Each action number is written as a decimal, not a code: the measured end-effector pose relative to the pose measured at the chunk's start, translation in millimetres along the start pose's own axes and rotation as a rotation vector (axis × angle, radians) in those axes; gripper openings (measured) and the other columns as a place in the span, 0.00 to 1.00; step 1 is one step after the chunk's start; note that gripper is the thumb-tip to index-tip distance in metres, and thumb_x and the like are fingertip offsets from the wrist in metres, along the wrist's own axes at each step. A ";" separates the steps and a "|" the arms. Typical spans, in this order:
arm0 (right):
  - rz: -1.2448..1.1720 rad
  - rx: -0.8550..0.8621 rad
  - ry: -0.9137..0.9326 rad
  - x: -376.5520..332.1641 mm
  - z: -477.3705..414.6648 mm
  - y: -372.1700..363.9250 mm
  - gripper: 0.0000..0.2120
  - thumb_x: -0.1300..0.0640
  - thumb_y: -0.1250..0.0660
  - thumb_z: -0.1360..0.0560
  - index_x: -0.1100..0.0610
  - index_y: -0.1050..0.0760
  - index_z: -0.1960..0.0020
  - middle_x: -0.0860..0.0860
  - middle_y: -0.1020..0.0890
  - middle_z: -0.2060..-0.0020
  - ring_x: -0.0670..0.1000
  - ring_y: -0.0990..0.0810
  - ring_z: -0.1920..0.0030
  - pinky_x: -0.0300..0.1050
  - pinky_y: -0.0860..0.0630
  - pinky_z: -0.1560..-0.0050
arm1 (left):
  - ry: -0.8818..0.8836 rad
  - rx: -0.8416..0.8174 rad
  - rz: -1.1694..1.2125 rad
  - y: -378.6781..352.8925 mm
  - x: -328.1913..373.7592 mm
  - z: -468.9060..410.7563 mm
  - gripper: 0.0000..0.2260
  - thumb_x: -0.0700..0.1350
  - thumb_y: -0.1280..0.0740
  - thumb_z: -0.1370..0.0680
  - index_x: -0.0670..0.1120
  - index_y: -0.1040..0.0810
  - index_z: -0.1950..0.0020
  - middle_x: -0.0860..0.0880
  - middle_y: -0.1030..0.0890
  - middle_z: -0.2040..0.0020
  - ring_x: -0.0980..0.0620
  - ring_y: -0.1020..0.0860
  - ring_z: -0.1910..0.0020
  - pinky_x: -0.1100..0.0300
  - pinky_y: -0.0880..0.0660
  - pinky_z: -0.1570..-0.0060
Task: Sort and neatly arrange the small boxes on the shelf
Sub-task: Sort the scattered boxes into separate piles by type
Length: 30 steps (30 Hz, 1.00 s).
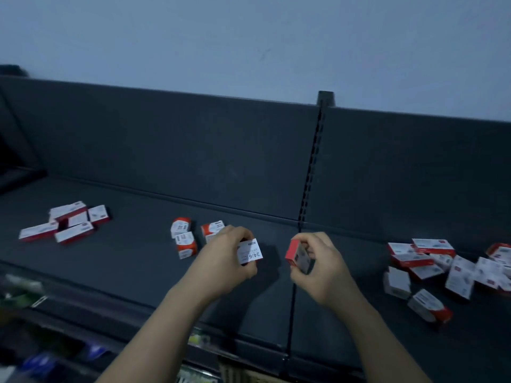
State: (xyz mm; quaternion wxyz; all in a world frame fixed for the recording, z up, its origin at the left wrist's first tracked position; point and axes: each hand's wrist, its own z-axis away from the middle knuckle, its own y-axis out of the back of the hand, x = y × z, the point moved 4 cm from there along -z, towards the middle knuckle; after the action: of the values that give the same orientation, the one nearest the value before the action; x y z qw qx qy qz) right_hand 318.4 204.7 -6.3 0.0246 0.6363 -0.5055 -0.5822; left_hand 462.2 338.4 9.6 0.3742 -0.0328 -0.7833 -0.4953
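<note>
Centrally, the left hand [224, 258] pinches a white box [250, 254] and the right hand [324, 269] grips a red box [296, 255]. On the dark shelf [132, 258], a heap of boxes [67, 223] lies at nine o'clock, a scatter [445, 268] at three; a pale wall [249, 37] rises at twelve.

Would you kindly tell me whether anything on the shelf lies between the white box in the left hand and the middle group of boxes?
Nothing visible does. The left hand holds the white box just right of the middle group; the hand itself overlaps that group's nearest box.
</note>
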 end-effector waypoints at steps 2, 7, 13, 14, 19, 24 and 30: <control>-0.025 -0.030 -0.022 -18.0 -5.1 -31.3 0.19 0.62 0.31 0.32 0.45 0.26 0.46 0.38 0.29 0.50 0.40 0.24 0.53 0.36 0.24 0.57 | 0.034 0.012 -0.017 22.8 -26.1 12.3 0.16 0.44 0.30 0.32 0.52 0.25 0.45 0.55 0.25 0.49 0.55 0.25 0.52 0.59 0.26 0.52; -0.069 -0.087 -0.008 -61.8 -17.8 -96.5 0.25 0.61 0.31 0.32 0.43 0.31 0.39 0.38 0.29 0.51 0.37 0.26 0.53 0.33 0.27 0.58 | 0.117 0.060 -0.070 73.4 -80.6 39.8 0.17 0.45 0.30 0.32 0.51 0.24 0.43 0.54 0.26 0.49 0.53 0.26 0.50 0.56 0.26 0.52; -0.037 -0.184 0.059 -93.3 -41.7 -159.3 0.19 0.60 0.31 0.32 0.43 0.28 0.44 0.38 0.27 0.49 0.39 0.25 0.52 0.33 0.26 0.57 | 0.215 0.099 -0.092 110.9 -133.5 56.5 0.17 0.46 0.30 0.31 0.55 0.27 0.43 0.57 0.28 0.50 0.55 0.27 0.50 0.59 0.26 0.54; -0.026 -0.200 0.073 -97.8 -49.0 -170.3 0.21 0.59 0.32 0.31 0.42 0.29 0.42 0.38 0.28 0.48 0.38 0.25 0.51 0.31 0.27 0.56 | 0.232 0.105 -0.099 116.5 -142.8 57.3 0.17 0.47 0.30 0.31 0.56 0.27 0.43 0.58 0.28 0.50 0.55 0.27 0.50 0.60 0.26 0.54; 0.044 -0.250 0.143 -119.0 -90.0 -218.0 0.20 0.58 0.33 0.32 0.44 0.28 0.42 0.38 0.28 0.49 0.41 0.25 0.52 0.31 0.30 0.56 | 0.313 0.127 -0.168 147.3 -189.0 51.4 0.19 0.47 0.32 0.30 0.54 0.28 0.39 0.56 0.28 0.47 0.54 0.27 0.48 0.58 0.26 0.50; 0.045 -0.277 0.175 -133.0 -135.8 -258.4 0.15 0.55 0.34 0.32 0.43 0.27 0.47 0.39 0.27 0.52 0.42 0.24 0.56 0.35 0.26 0.59 | 0.404 0.182 -0.219 176.5 -240.5 31.9 0.22 0.46 0.32 0.29 0.51 0.28 0.35 0.53 0.28 0.41 0.52 0.27 0.44 0.57 0.26 0.46; 0.076 -0.321 0.177 -146.4 -177.5 -306.2 0.15 0.54 0.32 0.29 0.47 0.26 0.42 0.42 0.25 0.50 0.43 0.25 0.54 0.30 0.32 0.59 | 0.466 0.212 -0.270 197.8 -301.0 11.6 0.22 0.44 0.34 0.28 0.48 0.28 0.33 0.50 0.27 0.38 0.50 0.27 0.40 0.57 0.28 0.43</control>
State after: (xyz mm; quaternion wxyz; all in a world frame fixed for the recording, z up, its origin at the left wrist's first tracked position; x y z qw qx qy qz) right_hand 670.2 353.5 -34.4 0.1921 0.6534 -0.4257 -0.5958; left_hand 755.4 544.1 -30.7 0.4761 0.2258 -0.7209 -0.4501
